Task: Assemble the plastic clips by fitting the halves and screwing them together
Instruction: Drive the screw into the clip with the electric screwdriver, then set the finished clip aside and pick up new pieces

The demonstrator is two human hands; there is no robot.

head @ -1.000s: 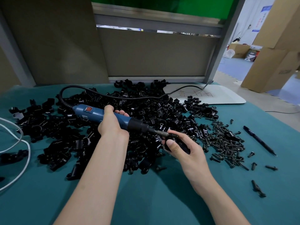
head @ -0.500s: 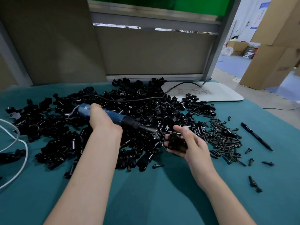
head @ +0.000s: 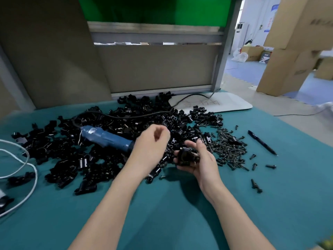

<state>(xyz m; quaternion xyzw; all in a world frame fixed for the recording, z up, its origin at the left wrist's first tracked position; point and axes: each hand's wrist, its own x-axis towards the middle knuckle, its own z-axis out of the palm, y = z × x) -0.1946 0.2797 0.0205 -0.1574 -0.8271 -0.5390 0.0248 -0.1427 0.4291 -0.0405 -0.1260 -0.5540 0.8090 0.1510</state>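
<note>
Black plastic clip (head: 186, 156), seated in the upturned palm of the right hand (head: 201, 165), whose fingers and thumb curl round it and grip it just above the near edge of the parts heap. The left hand (head: 153, 141) is raised just beside it to the left, fingers curled toward the palm; motion blur hides whether it pinches anything small. Behind the left wrist, a blue cylindrical electric screwdriver (head: 108, 140) lies on its side on the heap, untouched by either hand, with its black power cable (head: 144, 115) looping away across the parts. The heap of loose black plastic clip halves (head: 59, 150) spreads over the teal cloth-covered counter (head: 171, 213). To the right of the hands lies a mound of small black screws (head: 228, 147), with a few strays (head: 270, 166) scattered farther out. A black pen (head: 262, 142) rests beyond the screws. A white cord (head: 27, 159) curves along the left edge. A white board with handwriting (head: 225, 103) lies at the far side, and brown cardboard boxes (head: 288, 51) stand on the floor beyond.
</note>
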